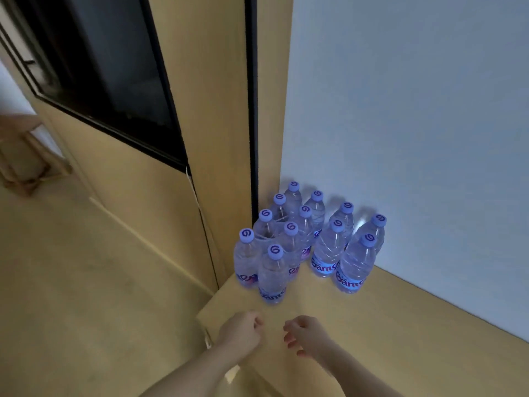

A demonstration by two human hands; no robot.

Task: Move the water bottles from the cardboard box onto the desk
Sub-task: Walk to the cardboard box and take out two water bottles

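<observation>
Both hands are empty and hang over the near edge of the desk point(400, 325), just short of the bottles. The left hand point(242, 330) is loosely curled, fingers folded in toward the palm, holding nothing. The right hand point(307, 335) is half open, fingers drooping and a little apart, also holding nothing. Both forearms reach in from the bottom of the view, angled toward each other, wrists relaxed, palms down.

Beyond the hands the bottles point(306, 242) stand upright on the desk in the corner where the wall point(415, 110) meets a wooden upright point(217, 110). I count about twelve caps, packed close in rows, the nearest one point(272, 272) just ahead of the left hand.

No box is in view, so I cannot tell whether any bottles remain in it. Judging by the empty hands near the cluster, this looks like the gap between one placing and the next fetch, or the end of the job. If more remain, the next move calls for turning away to the box, gripping a bottle by its body, and setting it in the free desk space to the right of the cluster without knocking the others.
</observation>
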